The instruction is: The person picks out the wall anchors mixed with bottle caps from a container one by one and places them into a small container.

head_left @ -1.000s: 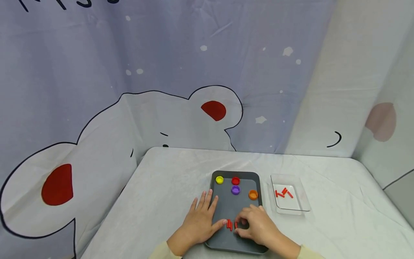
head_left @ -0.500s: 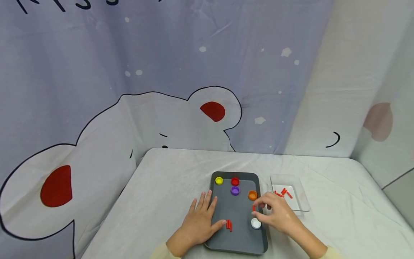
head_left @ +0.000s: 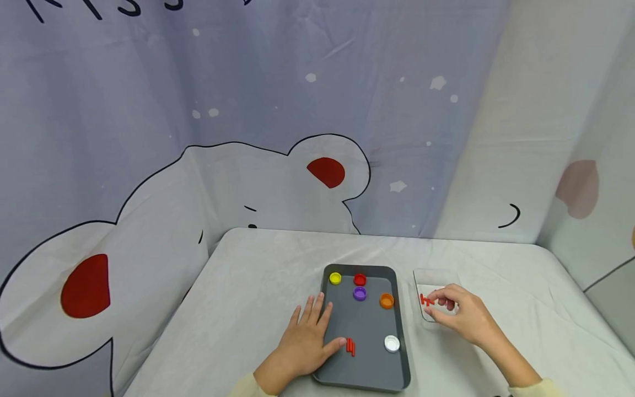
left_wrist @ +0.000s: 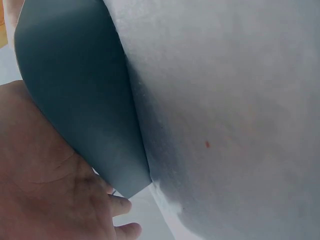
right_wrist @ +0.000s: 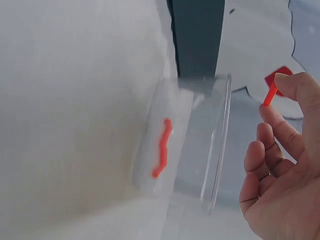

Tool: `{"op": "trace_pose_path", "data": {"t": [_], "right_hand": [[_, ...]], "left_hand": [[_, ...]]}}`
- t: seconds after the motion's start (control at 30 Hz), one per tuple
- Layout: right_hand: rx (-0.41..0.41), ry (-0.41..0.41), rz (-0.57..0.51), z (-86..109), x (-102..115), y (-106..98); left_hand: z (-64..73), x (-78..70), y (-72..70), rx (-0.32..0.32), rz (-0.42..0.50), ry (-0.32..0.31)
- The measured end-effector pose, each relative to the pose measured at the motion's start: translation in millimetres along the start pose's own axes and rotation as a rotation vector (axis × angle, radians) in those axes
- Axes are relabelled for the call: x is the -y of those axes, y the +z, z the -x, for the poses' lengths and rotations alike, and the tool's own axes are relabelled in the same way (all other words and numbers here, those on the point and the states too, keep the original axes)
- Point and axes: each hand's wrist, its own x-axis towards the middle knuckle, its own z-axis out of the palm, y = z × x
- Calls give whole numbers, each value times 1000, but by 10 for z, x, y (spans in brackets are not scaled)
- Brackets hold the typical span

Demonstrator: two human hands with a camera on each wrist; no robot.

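My right hand [head_left: 463,313] is over the clear plastic box [head_left: 420,314], pinching a small red stick [right_wrist: 270,94] between thumb and index finger. Below it, in the right wrist view, more red sticks [right_wrist: 163,150] lie on the box floor. My left hand [head_left: 302,339] lies spread flat at the left edge of the dark grey tray [head_left: 364,375]. Its thumb reaches over the tray to a small group of upright-lying red sticks [head_left: 350,347]. In the left wrist view, the palm [left_wrist: 45,170] shows against the tray's side.
The tray also bears shallow round caps: yellow [head_left: 335,278], red [head_left: 360,279], purple [head_left: 359,293], orange [head_left: 387,300] and white [head_left: 392,344]. A white cloth [head_left: 268,275] covers the table. Behind it hangs a printed curtain [head_left: 258,82].
My right hand has carried a red stick from beside the others on the tray, rightwards to the clear box. The white cap it covered now shows. My left hand has stayed put.
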Motion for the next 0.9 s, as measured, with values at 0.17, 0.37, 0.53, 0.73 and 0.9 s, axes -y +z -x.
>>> {"op": "trace_pose_path", "data": {"t": [0.17, 0.37, 0.53, 0.73, 0.9], "right_hand": [[-19, 29, 12, 2, -152, -71], [-7, 67, 46, 7, -316, -112], [-18, 65, 60, 6, -388, -120], [-16, 56, 68, -3, -424, -125], [-13, 67, 71, -19, -404, -124]], "left_hand": [[-3, 4, 5, 2, -4, -7], [6, -6, 6, 3, -9, -11], [-3, 9, 12, 9, -5, -10], [-13, 17, 17, 9, 3, -12], [-7, 14, 16, 11, 4, -13]]}}
